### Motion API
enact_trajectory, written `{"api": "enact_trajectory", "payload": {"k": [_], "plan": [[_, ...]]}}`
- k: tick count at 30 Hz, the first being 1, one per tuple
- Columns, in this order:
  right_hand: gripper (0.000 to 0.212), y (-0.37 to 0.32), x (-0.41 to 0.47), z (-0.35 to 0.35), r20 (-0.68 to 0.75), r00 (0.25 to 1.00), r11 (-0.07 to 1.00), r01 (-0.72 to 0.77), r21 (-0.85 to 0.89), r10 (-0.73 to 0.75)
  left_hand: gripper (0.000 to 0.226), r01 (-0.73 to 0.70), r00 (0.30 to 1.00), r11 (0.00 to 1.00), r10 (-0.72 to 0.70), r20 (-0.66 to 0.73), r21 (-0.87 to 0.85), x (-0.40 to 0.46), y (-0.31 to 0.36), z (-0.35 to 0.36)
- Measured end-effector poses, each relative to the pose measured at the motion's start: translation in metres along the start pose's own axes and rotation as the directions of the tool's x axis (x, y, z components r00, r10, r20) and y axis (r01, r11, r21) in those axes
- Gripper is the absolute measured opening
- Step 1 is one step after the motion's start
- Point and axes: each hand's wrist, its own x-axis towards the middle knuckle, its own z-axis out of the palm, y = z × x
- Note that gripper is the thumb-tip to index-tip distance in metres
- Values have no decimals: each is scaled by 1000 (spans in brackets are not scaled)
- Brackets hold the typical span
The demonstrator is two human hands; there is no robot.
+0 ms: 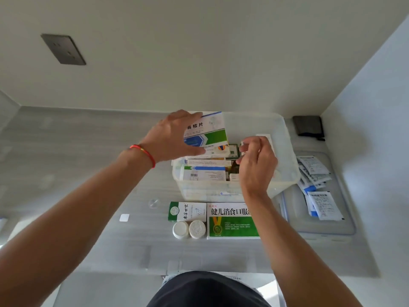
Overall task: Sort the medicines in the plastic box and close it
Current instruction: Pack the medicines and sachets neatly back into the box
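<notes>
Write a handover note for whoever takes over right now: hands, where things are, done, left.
Left hand: holds a white, green and blue medicine carton over the clear plastic box.
Right hand: pinches a small white item at the box's middle; too small to identify.
Box: open, several cartons already inside.
Still on the table: green-and-white large carton, small green-and-white carton, two white round bottles.
Clear lid: on the table right of the box, white sachets on it.
Left: pack the rest, close.
</notes>
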Motion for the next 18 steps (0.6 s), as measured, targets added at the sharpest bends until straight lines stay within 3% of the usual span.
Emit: {"api": "enact_trajectory", "payload": {"k": [5, 7, 11, 15, 18], "plan": [[32, 0, 2, -2, -3, 1000, 1000, -21, 24, 21, 98, 55, 988, 990, -73, 135, 132, 32, 13, 40], [32, 0, 2, -2, 9, 999, 999, -31, 21, 31, 88, 94, 986, 986, -112, 128, 140, 27, 13, 48], [33, 2, 5, -3, 30, 997, 997, -67, 32, 66, 45, 98, 984, 994, -104, -147, -47, -3, 21, 44], [29, -2, 6, -6, 120, 992, 997, -58, 59, 51, 28, 73, 884, 984, -139, -446, -161, -53, 39, 32], [25, -5, -4, -22, 223, 964, 967, 87, 240, -143, 22, 130, 827, 973, -213, -520, -191, -97, 47, 40]]}}
